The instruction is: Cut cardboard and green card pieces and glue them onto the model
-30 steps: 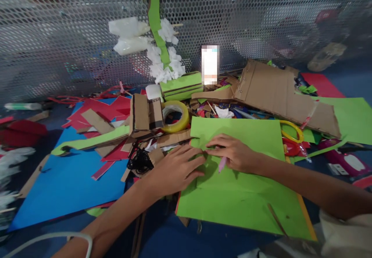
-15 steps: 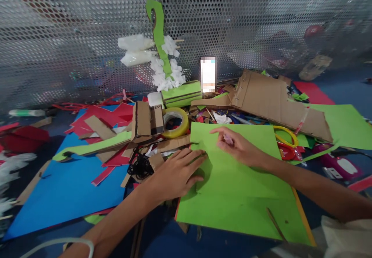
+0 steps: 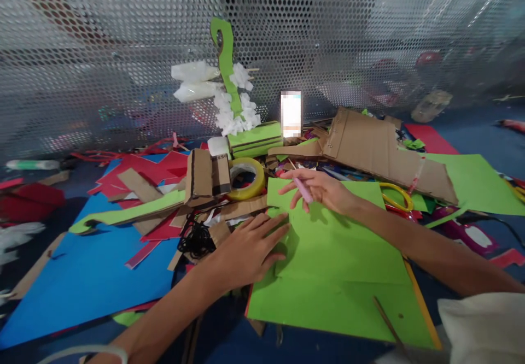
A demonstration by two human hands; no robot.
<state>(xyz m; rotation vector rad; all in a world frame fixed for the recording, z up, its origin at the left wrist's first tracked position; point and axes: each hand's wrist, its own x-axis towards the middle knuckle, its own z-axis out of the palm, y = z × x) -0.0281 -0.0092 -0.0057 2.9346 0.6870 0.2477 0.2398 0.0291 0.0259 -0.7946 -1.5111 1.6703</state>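
My left hand (image 3: 250, 249) lies flat on the left edge of a bright green sheet (image 3: 328, 260), fingers stretched over it. A short pink stick (image 3: 302, 189), whose exact kind I cannot make out, is held by the fingers of my right hand (image 3: 330, 190). That hand hovers above the sheet's upper part, casting a shadow, with some fingers spread. A faint crease runs across the lower part of the sheet, and a thin brown strip (image 3: 388, 318) rests near its bottom right. Orange shows along the sheet's right edge.
Behind the sheet are yellow tape (image 3: 257, 181), a cardboard box (image 3: 199, 175), a large cardboard piece (image 3: 365, 140) and a lit phone (image 3: 291, 115). Yellow-handled scissors (image 3: 404, 203) lie to the right. Blue card (image 3: 102, 276) spreads left. A green curved cutout (image 3: 226, 58) stands before a perforated metal wall (image 3: 328, 19).
My right hand has lifted slightly and shifted, and the pink stick now points out from its fingers. The left hand stays on the sheet. The camera view has tilted a little.
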